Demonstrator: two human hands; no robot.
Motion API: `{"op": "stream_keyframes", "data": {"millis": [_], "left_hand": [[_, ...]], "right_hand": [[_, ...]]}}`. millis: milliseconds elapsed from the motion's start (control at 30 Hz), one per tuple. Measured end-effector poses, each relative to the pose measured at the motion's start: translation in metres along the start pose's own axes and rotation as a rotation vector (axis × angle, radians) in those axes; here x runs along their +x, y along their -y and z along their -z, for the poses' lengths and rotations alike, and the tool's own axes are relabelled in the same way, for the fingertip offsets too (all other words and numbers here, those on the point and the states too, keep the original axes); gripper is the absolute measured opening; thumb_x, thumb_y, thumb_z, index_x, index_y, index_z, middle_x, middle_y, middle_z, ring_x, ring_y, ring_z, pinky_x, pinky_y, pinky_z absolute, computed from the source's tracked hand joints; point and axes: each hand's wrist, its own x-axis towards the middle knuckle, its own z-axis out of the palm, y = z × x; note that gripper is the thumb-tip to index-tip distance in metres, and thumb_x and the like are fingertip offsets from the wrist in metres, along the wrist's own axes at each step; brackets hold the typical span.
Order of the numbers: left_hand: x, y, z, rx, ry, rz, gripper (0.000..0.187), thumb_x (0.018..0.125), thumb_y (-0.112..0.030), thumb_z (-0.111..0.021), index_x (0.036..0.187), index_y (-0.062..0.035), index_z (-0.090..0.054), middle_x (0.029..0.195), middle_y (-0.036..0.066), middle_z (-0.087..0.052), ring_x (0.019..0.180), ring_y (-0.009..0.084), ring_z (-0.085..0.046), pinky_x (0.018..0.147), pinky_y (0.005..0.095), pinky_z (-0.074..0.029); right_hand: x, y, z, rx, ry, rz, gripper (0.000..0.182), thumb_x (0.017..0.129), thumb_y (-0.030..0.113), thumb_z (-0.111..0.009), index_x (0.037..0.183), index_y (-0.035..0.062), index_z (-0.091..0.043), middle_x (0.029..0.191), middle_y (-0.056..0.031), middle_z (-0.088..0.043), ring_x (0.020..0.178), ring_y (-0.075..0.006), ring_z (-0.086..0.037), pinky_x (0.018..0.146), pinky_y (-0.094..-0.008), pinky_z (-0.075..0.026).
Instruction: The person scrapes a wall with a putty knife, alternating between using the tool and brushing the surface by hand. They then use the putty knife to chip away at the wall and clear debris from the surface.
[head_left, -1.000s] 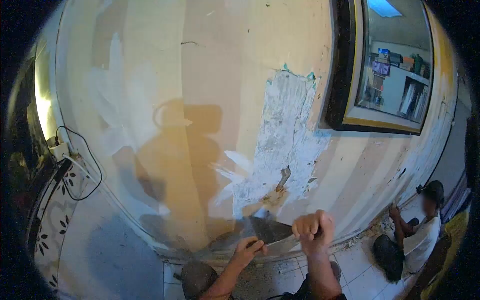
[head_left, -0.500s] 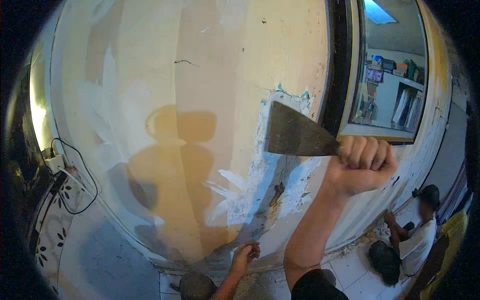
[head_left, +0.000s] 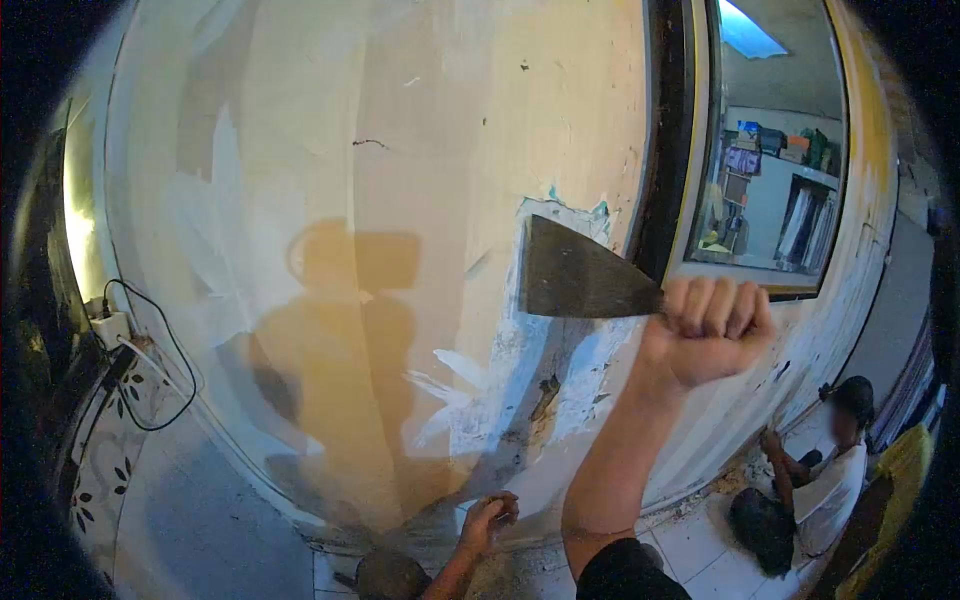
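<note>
My right hand [head_left: 718, 330] is closed in a fist around the handle of a wide scraper [head_left: 582, 275]. The dull metal blade points left and overlaps the bare patch [head_left: 505, 405] of the wall, where paint has come off. Lower down, my left hand [head_left: 487, 522] hangs near the foot of the wall, its fingers loosely curled and apart from the thumb, nothing visible in it. Around the patch, the striped yellow and beige wall [head_left: 420, 90] carries white scraped marks [head_left: 445, 395] and turquoise flecks along the patch's upper edge.
A dark-framed window [head_left: 775, 150] is right of the patch, shelves showing through its glass. Another person [head_left: 835, 490] crouches by the wall at lower right. A white socket box [head_left: 110, 328] with a black cable [head_left: 185, 395] sits at left. Debris lies on the floor tiles [head_left: 690, 545].
My view has shifted slightly, so the wall and window appear lower and further left. The scraper and right hand appear a little to the left; my left hand is nearly unchanged.
</note>
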Motion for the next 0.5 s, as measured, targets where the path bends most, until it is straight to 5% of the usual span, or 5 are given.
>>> {"op": "stream_keyframes", "data": {"millis": [367, 433, 500], "left_hand": [[-0.005, -0.001, -0.004, 0.000, 0.076, -0.033, 0.032, 0.090, -0.027, -0.052, 0.105, -0.0002, -0.059, 0.086, 0.006, -0.058, 0.078, 0.0168, -0.054, 0.071, 0.0325, -0.044], [-0.005, -0.004, -0.007, 0.011, 0.031, -0.022, 0.031, 0.090, -0.028, -0.051, 0.104, -0.0016, -0.059, 0.085, 0.005, -0.058, 0.078, 0.0157, -0.054, 0.071, 0.0317, -0.044], [-0.003, 0.004, -0.003, 0.015, -0.023, -0.001, 0.030, 0.091, -0.029, -0.051, 0.104, -0.0029, -0.059, 0.085, 0.004, -0.058, 0.077, 0.0146, -0.054, 0.071, 0.0310, -0.044]], "right_hand": [[-0.023, 0.059, -0.015, -0.088, 0.247, -0.019, 0.039, 0.090, 0.028, -0.039, 0.054, 0.0176, -0.028, 0.041, 0.0025, -0.027, 0.034, -0.0091, -0.020, 0.034, -0.0238, -0.020], [-0.049, 0.076, -0.002, -0.298, 0.357, -0.201, 0.043, 0.088, 0.032, -0.043, 0.051, 0.0177, -0.028, 0.042, 0.0003, -0.037, 0.034, -0.0098, -0.029, 0.034, -0.0237, -0.026], [-0.113, 0.112, 0.051, -0.594, 0.156, -0.389, 0.046, 0.085, 0.035, -0.051, 0.047, 0.0129, -0.037, 0.045, -0.0020, -0.045, 0.036, -0.0132, -0.038, 0.038, -0.0261, -0.033]]}}
